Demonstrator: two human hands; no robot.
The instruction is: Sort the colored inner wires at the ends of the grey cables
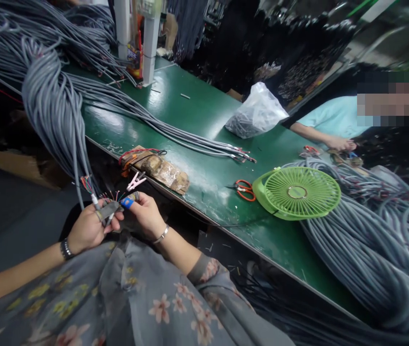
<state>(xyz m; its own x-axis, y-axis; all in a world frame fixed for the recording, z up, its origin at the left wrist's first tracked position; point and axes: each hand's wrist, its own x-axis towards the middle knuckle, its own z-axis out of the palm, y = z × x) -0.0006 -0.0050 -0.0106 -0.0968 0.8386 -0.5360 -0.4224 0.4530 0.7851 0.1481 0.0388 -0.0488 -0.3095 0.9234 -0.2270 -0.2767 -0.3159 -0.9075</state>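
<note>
My left hand (pixel 91 226) is closed around the end of a grey cable (pixel 95 199), whose jacket is stripped so that thin coloured wires (pixel 86 183) fan out above it. Grey wrapping covers part of the thumb. Close beside it, my right hand (pixel 149 215) pinches at the fine wire ends (pixel 116 196), with blue tape (pixel 127 202) around a fingertip. Exactly which strands it grips is too small to make out. A thick bundle of grey cables (pixel 53 101) hangs over the table edge just behind my left hand.
On the green table (pixel 197 115) lie more cables (pixel 175 132), a taped cardboard piece (pixel 166 172), a pink clip (pixel 135 181), orange-handled scissors (pixel 245 190), a green fan (pixel 297 192) and a plastic bag (pixel 256 113). Across the table, a co-worker's hand (pixel 340 143) works beside a large cable pile (pixel 363 250).
</note>
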